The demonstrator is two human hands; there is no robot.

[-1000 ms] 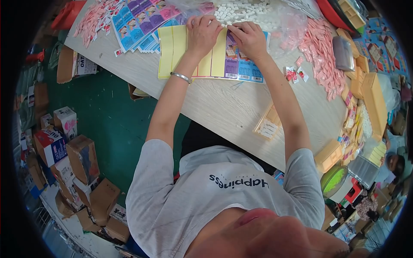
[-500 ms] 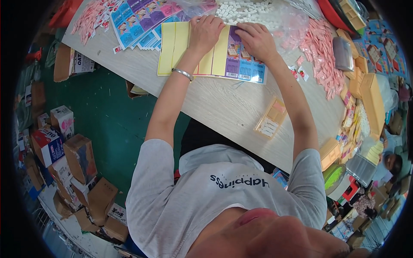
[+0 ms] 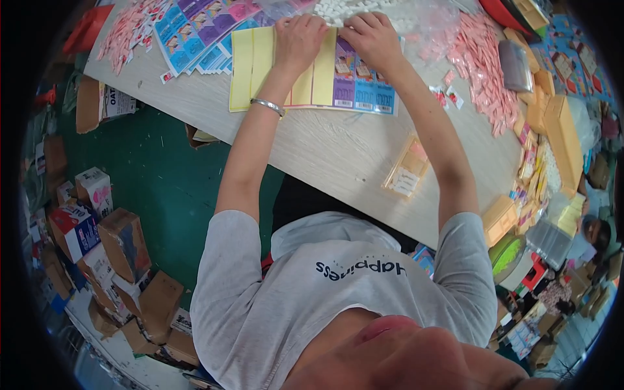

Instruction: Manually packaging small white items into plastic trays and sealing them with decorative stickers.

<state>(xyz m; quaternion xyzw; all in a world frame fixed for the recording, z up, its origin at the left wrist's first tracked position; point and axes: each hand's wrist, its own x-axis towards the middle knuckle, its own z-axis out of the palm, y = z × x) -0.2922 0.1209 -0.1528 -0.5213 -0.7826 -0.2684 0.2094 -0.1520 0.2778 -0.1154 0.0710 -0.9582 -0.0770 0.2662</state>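
Note:
Both my arms reach across the pale wooden table [image 3: 338,156]. My left hand [image 3: 297,38], with a silver bracelet [image 3: 267,105] on its wrist, lies palm-down on yellow strips [image 3: 252,65] laid side by side. These strips cover part of a printed card sheet [image 3: 364,81] in purple and blue. My right hand [image 3: 370,36] has its fingers curled over the top edge of that sheet, pinching it. Just beyond my fingertips lies a heap of small white pieces [image 3: 341,8].
More colourful card sheets [image 3: 201,32] lie at the left. Pink packets are piled at the right [image 3: 481,62] and far left [image 3: 127,32]. A small clear packet [image 3: 406,170] sits near the table's front edge. Yellow boxes [image 3: 562,136] line the right; cardboard boxes [image 3: 123,244] crowd the green floor.
Both hands stay on the sheet and strips. The right hand's fingers have shifted slightly along the sheet's top edge, and the whole scene sits a little higher in the picture.

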